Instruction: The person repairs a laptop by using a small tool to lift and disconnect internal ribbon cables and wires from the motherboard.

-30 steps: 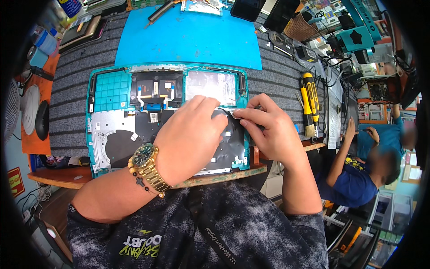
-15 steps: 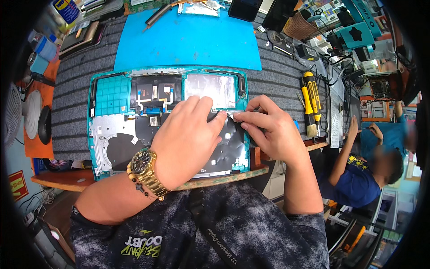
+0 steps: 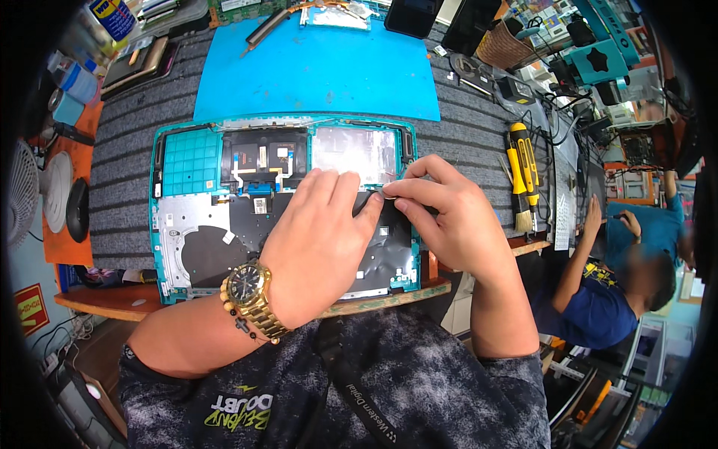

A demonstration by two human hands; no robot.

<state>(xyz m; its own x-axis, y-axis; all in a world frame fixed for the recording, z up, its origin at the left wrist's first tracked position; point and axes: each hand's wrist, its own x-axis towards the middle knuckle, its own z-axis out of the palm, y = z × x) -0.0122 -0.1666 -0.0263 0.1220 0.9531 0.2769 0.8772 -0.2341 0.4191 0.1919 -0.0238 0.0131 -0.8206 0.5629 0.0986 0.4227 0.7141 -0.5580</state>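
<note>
A teal laptop chassis (image 3: 206, 239) lies with its inside facing up. Across its black inner sheet rests my left hand (image 3: 318, 232), fingers stretched out flat and the thumb reaching toward my right fingertips. My right hand (image 3: 449, 213) is closed in a pinch at the chassis's right side, just below a shiny silver panel (image 3: 351, 152). Whatever sits in that pinch is too small and covered to make out. Left of the panel are the touchpad's dark underside (image 3: 250, 153) and white ribbon cables. My left hand hides the middle of the sheet.
Behind the chassis lies a blue mat (image 3: 318, 78) on striped grey cloth. Yellow-handled tools and a brush (image 3: 523, 221) lie to the right. A black mouse (image 3: 78, 209) stands left, near a fan (image 3: 22, 176). Another person in a dark blue shirt (image 3: 598, 314) sits at right.
The silvery piece seen between my hands half a second ago is now mostly hidden at my right fingertips. Both hands stay near the same spot on the chassis, and the view has shifted slightly.
</note>
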